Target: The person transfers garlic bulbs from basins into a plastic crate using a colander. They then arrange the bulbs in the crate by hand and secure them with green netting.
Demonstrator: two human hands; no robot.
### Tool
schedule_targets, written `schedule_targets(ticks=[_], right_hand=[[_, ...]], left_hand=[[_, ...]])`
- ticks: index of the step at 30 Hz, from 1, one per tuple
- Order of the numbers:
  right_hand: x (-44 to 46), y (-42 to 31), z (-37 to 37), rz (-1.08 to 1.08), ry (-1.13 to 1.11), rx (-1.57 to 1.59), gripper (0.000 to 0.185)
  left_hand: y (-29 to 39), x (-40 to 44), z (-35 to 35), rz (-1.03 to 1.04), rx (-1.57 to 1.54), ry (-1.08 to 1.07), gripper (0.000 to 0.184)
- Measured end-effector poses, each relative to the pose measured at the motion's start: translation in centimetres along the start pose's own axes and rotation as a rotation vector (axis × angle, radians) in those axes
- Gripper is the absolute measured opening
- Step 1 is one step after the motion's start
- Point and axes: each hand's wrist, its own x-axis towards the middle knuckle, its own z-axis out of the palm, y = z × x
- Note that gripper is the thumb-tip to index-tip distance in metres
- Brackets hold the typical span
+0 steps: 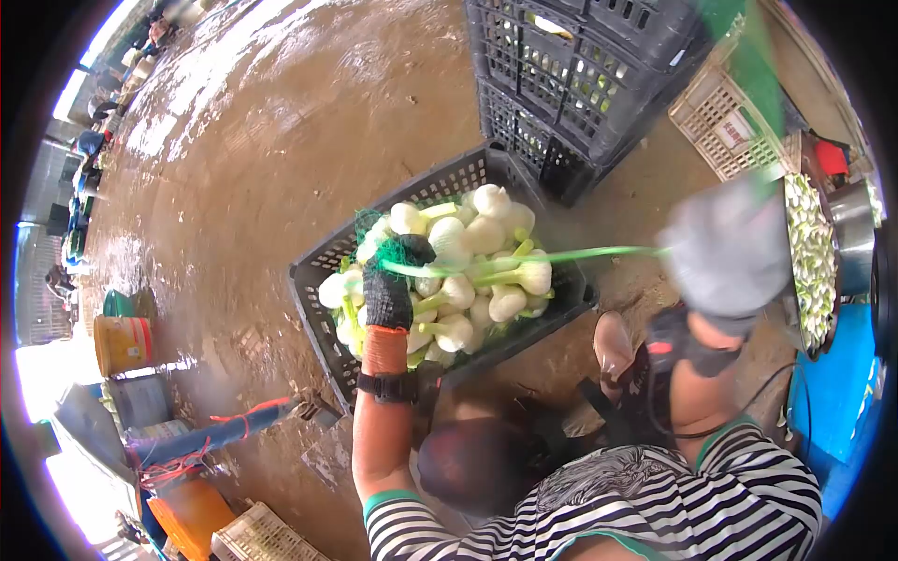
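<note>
A dark plastic crate [327, 346] on the wet floor holds several white bulbs [486, 234] with short green stems. My left hand [391, 280], in a black glove, is over the crate's left part, closed on green netting [368, 224] bunched at its fingers. From there a green strand [589, 252] stretches right across the bulbs to my right hand [725, 248]. That hand wears a pale grey glove, is raised right of the crate and is smeared by motion, so its fingers cannot be made out.
Stacked black crates [571, 84] stand behind the crate. At right are a beige basket [730, 122], a tray of small pale pieces [809, 252] and a blue container [832, 383]. A yellow bucket [123, 344] is at left. People sit far off, upper left.
</note>
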Motion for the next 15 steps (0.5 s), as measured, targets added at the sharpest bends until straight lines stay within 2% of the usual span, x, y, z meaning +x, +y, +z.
schedule_targets(ticks=[1, 3, 4, 6, 7, 8, 9, 10, 11, 12, 13, 15], right_hand=[[-0.3, -1.7, -0.5, -0.026, 0.17, 0.077, 0.029], [1.3, -3.6, -1.4, -0.052, 0.053, -0.222, 0.033], [1.4, -3.0, -1.3, -0.04, 0.16, -0.4, 0.03], [1.9, -0.7, -0.3, -0.025, 0.38, -0.747, 0.025], [2.1, 0.7, 0.1, -0.019, 0.491, -0.92, 0.023], [2.5, 4.2, -1.1, 0.051, 0.421, -0.918, 0.021], [3.3, 7.6, -1.6, 0.055, 0.246, -0.927, 0.019], [4.3, 10.7, -1.6, 0.073, 0.074, -1.122, 0.018], [4.9, 14.5, -2.7, 0.081, -0.058, -1.101, 0.019], [5.4, 18.4, -3.9, -0.06, -0.19, -1.245, 0.02], [5.8, 21.2, -4.4, -0.207, -0.324, -1.384, 0.021], [6.1, 23.5, -3.4, -0.059, -0.339, -1.326, 0.021]], left_hand=[[-0.3, 0.3, -0.4, 0.103, 0.137, -0.031, 0.014], [-0.9, 1.0, -1.4, 0.305, 0.406, -0.091, 0.013], [-0.8, 1.4, -1.9, 0.457, 0.74, -0.119, 0.008], [-0.6, 2.2, -2.0, 0.752, 0.953, -0.092, 0.005], [-1.0, 2.3, -2.3, 0.695, 0.883, -0.086, 0.005], [-1.4, 2.5, -2.5, 0.641, 0.81, -0.078, 0.006], [-1.8, 2.6, -2.7, 0.589, 0.737, -0.066, 0.008], [-2.0, 2.6, -3.0, 0.526, 0.712, -0.091, 0.009], [-2.1, 2.8, -3.2, 0.51, 0.734, -0.117, 0.01], [-2.2, 2.9, -3.4, 0.494, 0.755, -0.144, 0.011], [-2.2, 3.5, -3.4, 0.526, 0.822, -0.176, 0.013], [-1.3, 4.0, -2.8, 0.675, 1.083, -0.167, 0.017]])
